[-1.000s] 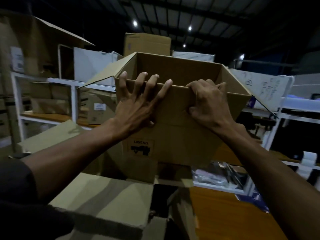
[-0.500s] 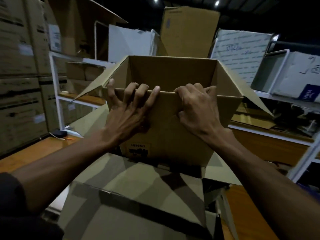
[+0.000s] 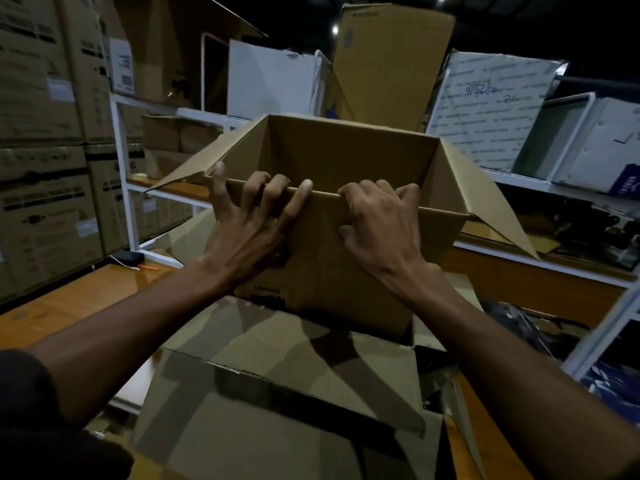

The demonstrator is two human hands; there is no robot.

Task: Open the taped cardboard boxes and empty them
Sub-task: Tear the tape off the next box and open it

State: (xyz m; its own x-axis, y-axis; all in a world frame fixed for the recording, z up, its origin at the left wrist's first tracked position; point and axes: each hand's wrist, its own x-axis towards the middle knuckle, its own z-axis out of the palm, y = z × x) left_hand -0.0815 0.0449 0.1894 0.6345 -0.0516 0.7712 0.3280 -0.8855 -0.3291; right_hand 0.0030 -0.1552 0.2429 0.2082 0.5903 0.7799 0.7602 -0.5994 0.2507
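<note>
Cardboard fills most of what I see — an open cardboard box (image 3: 346, 271) held up in front of me, its mouth facing me so I look straight in at bare brown walls. Its side flaps splay outward, one to the left (image 3: 204, 161) and one to the right (image 3: 485, 199). A dark printed label (image 3: 268, 294) sits upside down low on the near wall.

My left hand (image 3: 249, 230) is clamped on the near top edge, fingers spread and hooked over the rim, palm flat against the outer wall. My right hand (image 3: 381, 223) grips the same edge just beside it, fingers curled over the rim and thumb pressed on the outside. Both grips are closed on the box; a dark sleeve (image 3: 41, 410) shows at my left forearm.

Below the held box lies a larger carton (image 3: 277, 393) with its flaps folded out, resting on an orange-brown desk (image 3: 69, 306). A small dark object with a white cord (image 3: 128, 258) lies on that desk at the left.

Behind stands a white metal shelf rack (image 3: 121, 161) with more cartons, and printed stacked boxes (image 3: 41, 133) rise along the left. A tall brown carton (image 3: 391, 60) and white boxes (image 3: 491, 109) sit on the upper shelf.
</note>
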